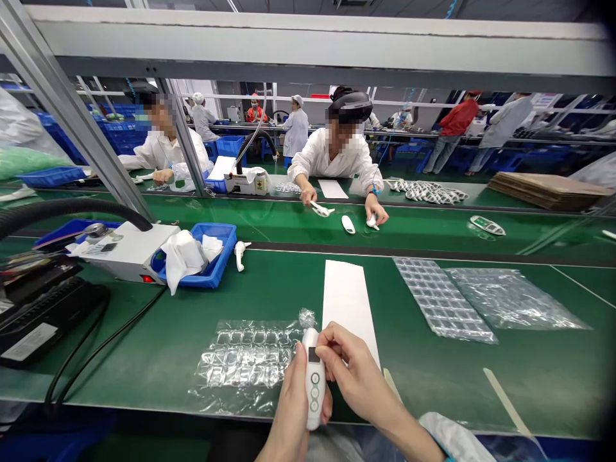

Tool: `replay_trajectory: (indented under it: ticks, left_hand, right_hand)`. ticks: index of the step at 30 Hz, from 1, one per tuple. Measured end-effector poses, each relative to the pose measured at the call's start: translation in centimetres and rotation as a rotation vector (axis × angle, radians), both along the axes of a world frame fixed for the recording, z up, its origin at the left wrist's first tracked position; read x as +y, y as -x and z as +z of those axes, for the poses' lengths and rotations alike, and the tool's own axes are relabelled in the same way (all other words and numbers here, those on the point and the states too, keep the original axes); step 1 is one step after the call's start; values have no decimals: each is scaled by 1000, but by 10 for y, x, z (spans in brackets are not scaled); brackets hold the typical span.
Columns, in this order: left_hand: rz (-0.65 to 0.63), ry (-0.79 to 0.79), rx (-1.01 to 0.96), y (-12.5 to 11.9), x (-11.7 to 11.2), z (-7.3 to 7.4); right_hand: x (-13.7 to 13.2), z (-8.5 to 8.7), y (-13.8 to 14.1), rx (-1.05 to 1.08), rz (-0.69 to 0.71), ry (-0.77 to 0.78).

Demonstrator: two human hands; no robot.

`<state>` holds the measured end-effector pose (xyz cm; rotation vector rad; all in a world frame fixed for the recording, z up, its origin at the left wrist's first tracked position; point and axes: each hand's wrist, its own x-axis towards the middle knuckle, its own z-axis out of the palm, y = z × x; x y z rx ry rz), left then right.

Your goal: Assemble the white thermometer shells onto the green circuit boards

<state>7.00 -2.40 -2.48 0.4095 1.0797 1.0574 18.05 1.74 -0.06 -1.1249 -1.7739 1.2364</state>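
Bare left hand [291, 401] and bare right hand [356, 375], both with slim fingers [337, 354]. On the right arm, a loose white sleeve [455, 439], soft and a bit crinkly, with a thin blue edge near the bottom.

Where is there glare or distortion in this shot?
Head view: light glints off the bubble wrap and the bag; the wide lens bows the rail and stretches the edges; the right corners go dark and soft; the device in the left hand is sharp.
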Motion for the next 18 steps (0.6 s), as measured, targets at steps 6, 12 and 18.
replay_trajectory:
  ticks: [6,12,18]
  left_hand:
    - [2,-11,-9,0,0,-1]
    - [-29,-21,34,2,-2,0]
    - [-86,-197,192,5,-4,-7]
  right_hand:
    - [-1,-2,0,-29,-6,-30]
    - [-6,0,3,-98,-33,-95]
    - [-8,-9,5,75,-44,135]
